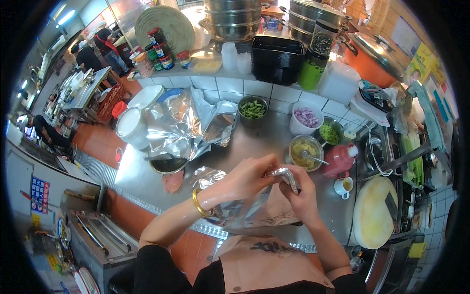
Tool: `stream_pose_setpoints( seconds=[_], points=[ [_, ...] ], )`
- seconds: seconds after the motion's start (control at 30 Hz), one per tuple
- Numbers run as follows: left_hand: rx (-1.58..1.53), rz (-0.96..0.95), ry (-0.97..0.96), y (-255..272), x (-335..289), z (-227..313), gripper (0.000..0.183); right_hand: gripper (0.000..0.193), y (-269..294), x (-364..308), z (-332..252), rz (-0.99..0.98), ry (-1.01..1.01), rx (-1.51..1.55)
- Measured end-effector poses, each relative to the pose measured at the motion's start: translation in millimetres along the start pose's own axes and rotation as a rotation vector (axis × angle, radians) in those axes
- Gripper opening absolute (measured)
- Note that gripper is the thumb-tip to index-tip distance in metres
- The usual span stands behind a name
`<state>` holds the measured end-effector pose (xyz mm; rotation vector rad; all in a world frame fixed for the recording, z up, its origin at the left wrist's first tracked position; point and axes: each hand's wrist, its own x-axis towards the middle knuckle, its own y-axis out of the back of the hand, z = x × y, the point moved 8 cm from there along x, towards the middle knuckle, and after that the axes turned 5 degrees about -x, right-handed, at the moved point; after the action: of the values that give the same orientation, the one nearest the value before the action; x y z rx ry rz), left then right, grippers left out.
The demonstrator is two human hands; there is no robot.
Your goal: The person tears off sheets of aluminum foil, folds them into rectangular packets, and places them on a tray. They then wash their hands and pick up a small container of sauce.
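Over the near edge of the steel counter, my left hand [249,176] and my right hand [301,196] are pinched on a narrow, bent roll of aluminium foil [286,174]. A gold bangle circles my left wrist. Below the hands a foil sheet [240,211] spreads over the counter edge; whether it joins the roll I cannot tell. Left of it, a piece of pink raw meat [173,182] lies against a metal bowl [169,165]. Behind that bowl is a large heap of crumpled foil [181,125].
A pot of cut green vegetables [252,109], a tub of chopped purple onion [305,119] and a bowl of yellowish mince with a spoon [304,151] stand behind. At right are a pink jug [339,160], a white cup [343,187] and a round cutting board [369,215] with a dark blade.
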<state>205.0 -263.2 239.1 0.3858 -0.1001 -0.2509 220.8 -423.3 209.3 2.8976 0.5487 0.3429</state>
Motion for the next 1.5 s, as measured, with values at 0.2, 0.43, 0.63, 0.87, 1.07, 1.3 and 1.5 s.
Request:
stream_pose_setpoints(
  seconds=[0.2, 0.43, 0.63, 0.87, 1.07, 1.3, 1.5],
  points=[
    [0.092, 0.103, -0.096, 0, 0, 13, 0.023, 0.019, 9, -2, 18, -0.041, -0.074, -0.008],
    [0.391, 0.218, -0.169, 62, -40, -1, 0.02, 0.016, 58, -4, 20, 0.164, -0.211, 0.195],
    [0.174, -0.004, 0.14, 69, -41, -39, 0.035, 0.017, 60, -9, 45, 0.158, -0.241, 0.316],
    [0.196, -0.24, 0.16, 68, -21, -18, 0.037, 0.02, 39, -17, 107, -0.101, -0.473, 0.09],
    [0.379, -0.464, -0.079, 33, 19, 26, 0.039, 0.058, 8, 18, 7, -0.347, 0.28, -0.525],
    [0.9, -0.045, -0.625, 23, 32, 87, 0.029, 0.043, -12, 28, 24, -0.302, -0.251, -0.049],
    [0.751, -0.215, -0.817, -32, -55, 58, 0.032, 0.049, 26, 9, 27, -0.093, -0.164, 0.169]
  ],
)
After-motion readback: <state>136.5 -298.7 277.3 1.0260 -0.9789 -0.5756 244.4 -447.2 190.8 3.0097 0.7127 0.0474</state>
